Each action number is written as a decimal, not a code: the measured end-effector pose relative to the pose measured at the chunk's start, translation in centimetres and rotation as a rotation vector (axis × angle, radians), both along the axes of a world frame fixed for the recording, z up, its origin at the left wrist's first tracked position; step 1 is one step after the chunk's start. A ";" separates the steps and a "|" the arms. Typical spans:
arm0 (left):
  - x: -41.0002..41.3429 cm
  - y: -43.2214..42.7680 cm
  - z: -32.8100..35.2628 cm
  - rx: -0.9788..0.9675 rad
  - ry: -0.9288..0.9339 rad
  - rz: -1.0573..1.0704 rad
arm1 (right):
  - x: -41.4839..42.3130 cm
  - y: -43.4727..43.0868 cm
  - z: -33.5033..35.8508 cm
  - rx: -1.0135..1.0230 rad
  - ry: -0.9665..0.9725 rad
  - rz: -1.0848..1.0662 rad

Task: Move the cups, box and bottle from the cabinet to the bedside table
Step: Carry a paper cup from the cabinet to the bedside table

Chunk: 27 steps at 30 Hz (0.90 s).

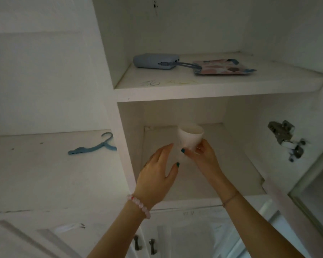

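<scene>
The step in hand looks like lifting the cup [190,136] out of the cabinet. To do it well, I judge the right hand [203,155] should keep the cup upright, take a fuller hold than the base alone, and draw it straight out over the front edge of the lower shelf [222,174], clear of the hinge [285,138] on the right wall.

The right hand pinches the white cup by its foot, thumb on the near side and fingers curled behind. The cup sits above the shelf, mouth up and tilted slightly, towards the back left corner. The left hand [157,174] is spread, fingers straight and thumb out, just beside the cup's left. Whether it touches anything I cannot tell.

On the upper shelf [157,84] lie a grey case [153,60] and a patterned packet [222,67]. A blue hanger [93,148] lies on the ledge to the left. No box or bottle shows.
</scene>
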<state>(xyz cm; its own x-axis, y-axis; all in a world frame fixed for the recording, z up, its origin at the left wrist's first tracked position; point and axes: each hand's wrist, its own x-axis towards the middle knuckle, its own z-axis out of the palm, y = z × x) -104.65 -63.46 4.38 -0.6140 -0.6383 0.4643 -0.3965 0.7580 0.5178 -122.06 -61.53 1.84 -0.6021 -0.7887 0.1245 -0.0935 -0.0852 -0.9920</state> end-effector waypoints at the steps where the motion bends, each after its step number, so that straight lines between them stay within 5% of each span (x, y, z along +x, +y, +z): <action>1: -0.1 0.3 0.2 0.097 0.061 -0.036 | 0.3 0.9 0.1 -0.011 -0.004 0.007; 5: 0.1 2.1 0.9 0.574 0.335 -0.181 | 1.9 4.4 0.6 -0.048 -0.052 0.018; 8: 1.0 2.9 1.1 0.756 0.437 -0.268 | 3.4 6.5 0.9 -0.063 -0.058 0.014; 27: 13.1 7.4 -0.5 0.942 0.568 -0.333 | 16.9 13.6 0.5 -0.026 0.042 0.001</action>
<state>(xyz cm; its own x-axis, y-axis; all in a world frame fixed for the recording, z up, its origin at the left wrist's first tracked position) -91.50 -56.06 3.88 -0.6722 -0.7244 0.1526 0.2233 -0.0018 0.9748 -105.18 -47.91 2.29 -0.5951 -0.7855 0.1698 -0.1345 -0.1110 -0.9847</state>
